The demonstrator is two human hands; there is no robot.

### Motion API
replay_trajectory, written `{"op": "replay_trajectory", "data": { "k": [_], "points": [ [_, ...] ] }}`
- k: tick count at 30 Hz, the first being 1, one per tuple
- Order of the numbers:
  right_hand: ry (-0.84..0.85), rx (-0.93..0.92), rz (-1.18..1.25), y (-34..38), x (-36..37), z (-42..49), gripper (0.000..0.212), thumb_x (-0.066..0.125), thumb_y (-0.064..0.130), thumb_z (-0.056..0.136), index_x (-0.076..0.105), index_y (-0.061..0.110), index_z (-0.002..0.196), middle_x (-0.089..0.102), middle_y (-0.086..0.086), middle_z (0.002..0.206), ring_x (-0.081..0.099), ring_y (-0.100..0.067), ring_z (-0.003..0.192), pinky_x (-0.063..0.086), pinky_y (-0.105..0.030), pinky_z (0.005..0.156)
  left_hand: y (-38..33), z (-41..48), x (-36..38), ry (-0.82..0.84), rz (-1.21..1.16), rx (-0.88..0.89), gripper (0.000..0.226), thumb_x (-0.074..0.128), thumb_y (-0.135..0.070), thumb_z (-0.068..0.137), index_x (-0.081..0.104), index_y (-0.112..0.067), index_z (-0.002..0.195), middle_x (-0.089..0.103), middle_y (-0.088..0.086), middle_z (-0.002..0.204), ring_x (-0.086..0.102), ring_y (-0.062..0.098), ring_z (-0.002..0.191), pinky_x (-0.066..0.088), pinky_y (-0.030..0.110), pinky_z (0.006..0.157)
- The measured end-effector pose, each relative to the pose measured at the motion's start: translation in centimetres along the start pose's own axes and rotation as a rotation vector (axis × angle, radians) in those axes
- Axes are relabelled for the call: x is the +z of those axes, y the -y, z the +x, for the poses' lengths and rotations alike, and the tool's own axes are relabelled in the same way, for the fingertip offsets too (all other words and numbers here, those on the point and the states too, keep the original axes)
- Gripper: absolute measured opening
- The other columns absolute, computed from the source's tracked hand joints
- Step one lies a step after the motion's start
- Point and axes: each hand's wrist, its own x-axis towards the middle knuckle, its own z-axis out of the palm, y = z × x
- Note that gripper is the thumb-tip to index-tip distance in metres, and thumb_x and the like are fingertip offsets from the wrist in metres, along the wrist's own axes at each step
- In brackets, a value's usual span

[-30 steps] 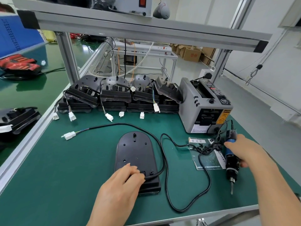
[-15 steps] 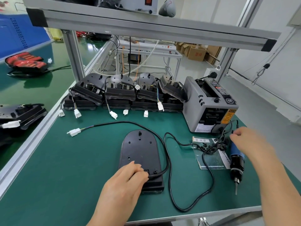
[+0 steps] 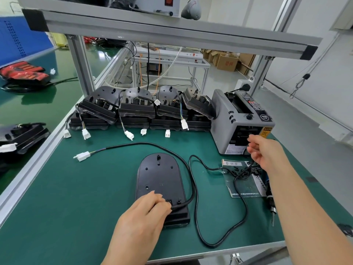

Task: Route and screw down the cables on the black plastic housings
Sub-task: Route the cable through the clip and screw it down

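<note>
A black plastic housing [image 3: 160,176] lies flat on the green mat. Its black cable [image 3: 166,148] arcs from the near end round the right side to a white connector [image 3: 82,156] at the left. My left hand [image 3: 145,213] rests on the housing's near end, with its curled fingers holding the cable down where it enters. My right hand [image 3: 265,152] hovers in front of the tape dispenser with loosely curled fingers and holds nothing. The electric screwdriver [image 3: 269,199] lies on the mat under my right forearm, tip toward me.
Several finished housings [image 3: 133,109] with white plugs are stacked along the back. A grey tape dispenser [image 3: 242,121] stands at the right rear. A bag of screws [image 3: 246,182] lies beside the screwdriver, whose cord [image 3: 219,243] loops near the front edge. An aluminium post [image 3: 80,64] stands at the left.
My right hand has laid the screwdriver down on the mat, let go, and moved up toward the tape dispenser. My left hand has stayed on the housing and cable.
</note>
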Motion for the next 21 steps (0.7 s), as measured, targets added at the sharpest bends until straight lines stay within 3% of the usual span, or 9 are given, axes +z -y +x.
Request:
{"op": "replay_trajectory", "data": {
  "k": [3, 9, 14, 21],
  "points": [
    [0.017, 0.026, 0.059, 0.3, 0.3, 0.0, 0.02, 0.063, 0.019, 0.09, 0.061, 0.003, 0.1, 0.051, -0.003, 0.071, 0.051, -0.009, 0.056, 0.034, -0.01, 0.033, -0.2, -0.2, 0.2, 0.002, 0.007, 0.011, 0.015, 0.06, -0.017, 0.083, 0.072, -0.013, 0.076, 0.063, -0.004, 0.08, 0.067, 0.012, 0.08, 0.057, 0.029, 0.079],
    [-0.015, 0.017, 0.116, 0.6, 0.9, 0.0, 0.019, 0.063, 0.015, 0.089, 0.062, 0.001, 0.102, 0.052, -0.002, 0.067, 0.054, -0.006, 0.046, 0.037, -0.01, 0.036, -0.3, -0.1, 0.1, -0.013, 0.001, 0.004, 0.026, 0.052, -0.024, 0.086, 0.073, -0.013, 0.076, 0.064, -0.004, 0.081, 0.06, 0.007, 0.086, 0.047, 0.021, 0.089],
    [-0.046, 0.02, 0.185, 0.6, 1.1, 0.0, 0.024, 0.064, 0.01, 0.087, 0.062, -0.002, 0.108, 0.053, -0.004, 0.069, 0.054, -0.009, 0.055, 0.038, -0.011, 0.036, -0.3, 0.0, 0.3, -0.032, 0.011, 0.021, 0.027, 0.052, -0.024, 0.086, 0.073, -0.012, 0.074, 0.064, -0.004, 0.079, 0.059, 0.007, 0.086, 0.047, 0.022, 0.09],
    [-0.116, -0.007, 0.216, 0.5, 1.8, 0.3, 0.008, 0.062, 0.008, 0.086, 0.061, 0.002, 0.092, 0.055, -0.005, 0.069, 0.054, -0.008, 0.054, 0.037, -0.011, 0.036, -0.4, 0.0, 0.3, -0.048, 0.023, 0.027, 0.029, 0.052, -0.025, 0.086, 0.073, -0.012, 0.073, 0.065, -0.004, 0.078, 0.064, 0.008, 0.082, 0.049, 0.024, 0.085]
  ]
}}
